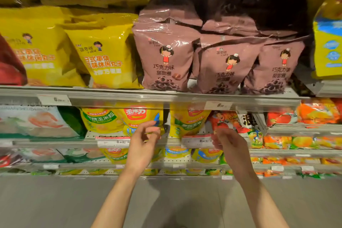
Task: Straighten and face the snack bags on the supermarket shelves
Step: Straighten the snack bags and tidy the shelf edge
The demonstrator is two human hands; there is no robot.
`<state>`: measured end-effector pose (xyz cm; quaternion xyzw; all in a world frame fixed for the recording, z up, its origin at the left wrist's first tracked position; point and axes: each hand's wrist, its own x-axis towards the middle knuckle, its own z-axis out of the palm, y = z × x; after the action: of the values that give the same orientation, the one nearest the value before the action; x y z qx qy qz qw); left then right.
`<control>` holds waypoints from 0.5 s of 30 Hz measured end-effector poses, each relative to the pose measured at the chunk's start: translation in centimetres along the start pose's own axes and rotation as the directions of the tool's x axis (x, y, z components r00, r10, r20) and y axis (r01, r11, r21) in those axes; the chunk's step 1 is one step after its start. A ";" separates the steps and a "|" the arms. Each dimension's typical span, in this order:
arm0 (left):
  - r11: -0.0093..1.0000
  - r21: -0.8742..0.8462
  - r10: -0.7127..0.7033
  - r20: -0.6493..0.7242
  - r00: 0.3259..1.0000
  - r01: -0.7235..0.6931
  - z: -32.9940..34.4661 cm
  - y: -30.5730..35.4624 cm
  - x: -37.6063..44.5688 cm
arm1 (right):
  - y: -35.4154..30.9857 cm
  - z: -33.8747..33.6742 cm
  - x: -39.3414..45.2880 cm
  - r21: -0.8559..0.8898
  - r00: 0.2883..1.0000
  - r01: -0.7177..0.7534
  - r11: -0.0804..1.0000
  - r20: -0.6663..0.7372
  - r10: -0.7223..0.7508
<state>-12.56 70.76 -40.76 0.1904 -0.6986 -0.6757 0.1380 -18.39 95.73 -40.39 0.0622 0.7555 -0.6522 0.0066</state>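
Observation:
Three brown chocolate snack bags [220, 65] stand side by side on the upper shelf [129, 96], fronts facing out, with more stacked behind them. Yellow snack bags [105, 57] stand to their left. On the shelf below are yellow corn snack bags [137, 116]. My left hand [143, 144] hovers in front of these corn bags, fingers curled and apart, holding nothing. My right hand [229, 144] is raised at the same height near a price tag [196, 140], fingers loosely bent, empty.
A red bag [9, 66] sits at the far left and a yellow-and-blue bag [327, 46] at the far right of the upper shelf. Orange bags [314, 113] and white-green bags [37, 122] fill the lower shelves. Grey floor [55, 203] lies below.

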 end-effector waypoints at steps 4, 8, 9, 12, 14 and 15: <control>0.995 0.100 0.014 0.010 1.000 -0.015 3.1 -0.3 2.0 | 1.3 -1.4 2.0 -0.030 0.999 -0.030 0.999 0.040 0.031; 0.990 0.139 -0.001 0.053 0.999 -0.006 5.8 -0.4 4.9 | 2.2 -1.4 3.7 -0.076 0.997 -0.045 0.996 0.057 0.050; 0.988 0.155 -0.031 0.071 0.997 0.019 6.4 -0.5 5.7 | 2.5 -1.3 4.0 -0.084 0.997 -0.041 0.996 0.061 0.046; 0.979 0.204 -0.049 0.103 0.993 0.027 7.8 -1.2 7.9 | 3.3 -1.4 4.4 -0.102 0.996 -0.028 0.994 0.078 0.036; 0.977 0.214 -0.041 0.130 0.991 0.012 8.7 -1.5 8.9 | 3.6 -1.5 4.5 -0.102 0.996 -0.032 0.994 0.085 0.041; 0.978 0.206 -0.052 0.141 0.989 0.022 9.0 -1.8 9.2 | 3.7 -1.6 4.5 -0.099 0.995 -0.036 0.994 0.085 0.044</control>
<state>-24.69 74.59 -43.56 0.1667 -0.7688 -0.6150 0.0536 -22.40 98.17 -44.23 0.0483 0.7840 -0.6163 0.0556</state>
